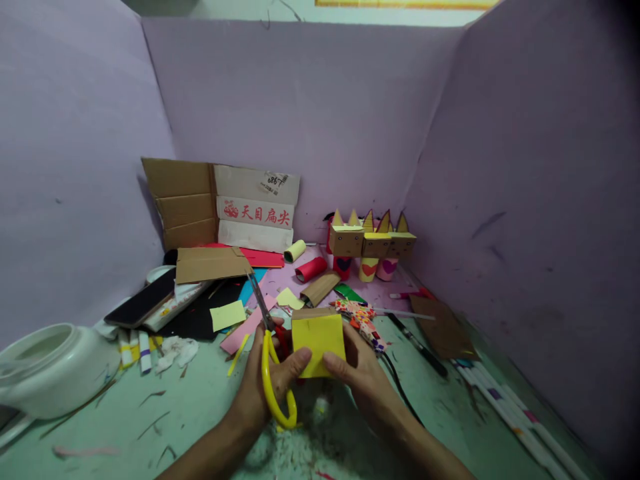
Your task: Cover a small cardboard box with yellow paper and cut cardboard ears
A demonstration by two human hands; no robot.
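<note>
left hand (254, 388) and right hand (367, 373) hold a yellow paper square (320, 340) between them, low over the green counter (200, 413), thumbs on its front. brown card peeks out behind its top. scissors (267, 363) with a yellow handle hang on the left hand, blades up. farther back stand three cardboard animals (377, 246) with pointy ears.

At lower centre, a yellow paper square (320, 340) is held between the left hand (254, 381) and right hand (364, 370); yellow-handled scissors (267, 370) are also held by the left. Cardboard-headed figures (377, 245) are lined up right of centre.
</note>
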